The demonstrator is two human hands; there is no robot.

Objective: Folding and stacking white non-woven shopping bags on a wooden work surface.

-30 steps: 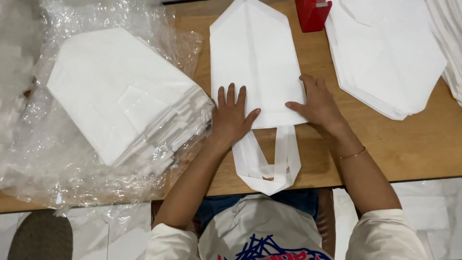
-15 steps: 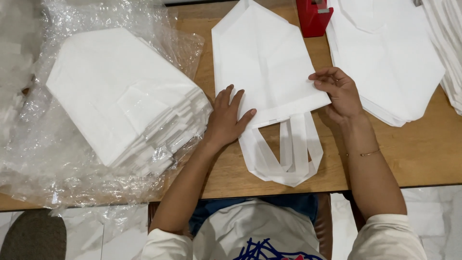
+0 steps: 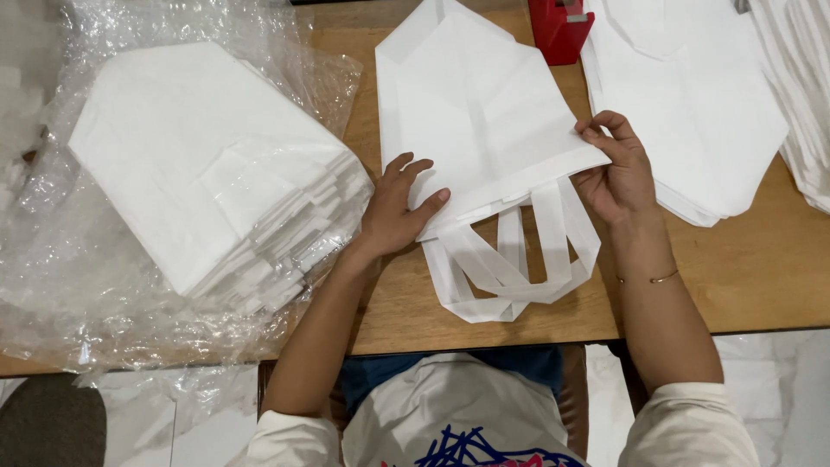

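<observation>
Head view, looking down on a brown wooden table [image 3: 743,277]. A flat white fabric tote bag with loop handles [image 3: 475,121] lies at the table's centre, its handles reaching the near edge. The left hand [image 3: 393,212] rests flat on the bag's lower left corner, fingers spread wide. The right hand [image 3: 618,173] pinches the bag's lower right edge, fingers curled over it. Left of the bag, a tall stack of folded white bags [image 3: 199,164] sits on crinkled clear plastic wrap [image 3: 52,294]. Right of it lies a second pile of flat white bags [image 3: 700,104]. A red tape dispenser [image 3: 560,28] stands beyond, touching the bag's far edge.
</observation>
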